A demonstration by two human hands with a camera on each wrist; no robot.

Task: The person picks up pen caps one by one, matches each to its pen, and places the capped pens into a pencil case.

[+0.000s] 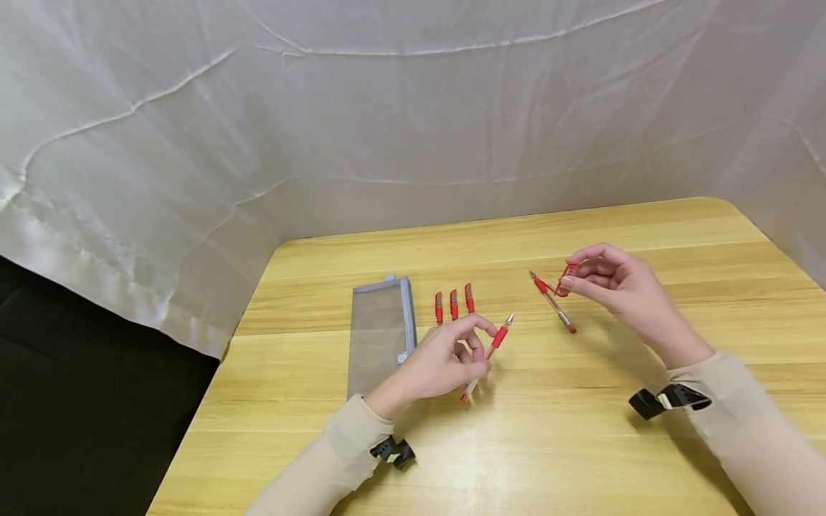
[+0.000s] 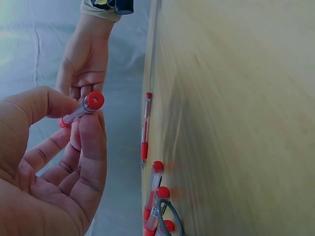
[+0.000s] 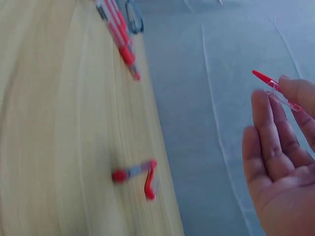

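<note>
My left hand point(image 1: 479, 345) pinches an uncapped red pen point(image 1: 488, 354) between thumb and fingers, its tip pointing away from me; in the left wrist view the pen's red end point(image 2: 92, 101) shows at my fingertips. My right hand point(image 1: 573, 278) is raised a little over the table and pinches a small red pen cap point(image 1: 564, 280), seen as a red and clear piece point(image 3: 273, 87) in the right wrist view. Just left of that hand, another uncapped red pen point(image 1: 552, 302) lies on the wooden table point(image 1: 581, 430). Three capped red pens point(image 1: 454, 304) lie side by side beyond my left hand.
A grey mesh zip pouch point(image 1: 381, 333) lies flat left of the three pens. White cloth point(image 1: 413, 107) hangs behind and beside the table. The table's left edge point(image 1: 213, 401) drops to a dark floor. Black wrist-camera mounts point(image 1: 667, 398) sit on both sleeves.
</note>
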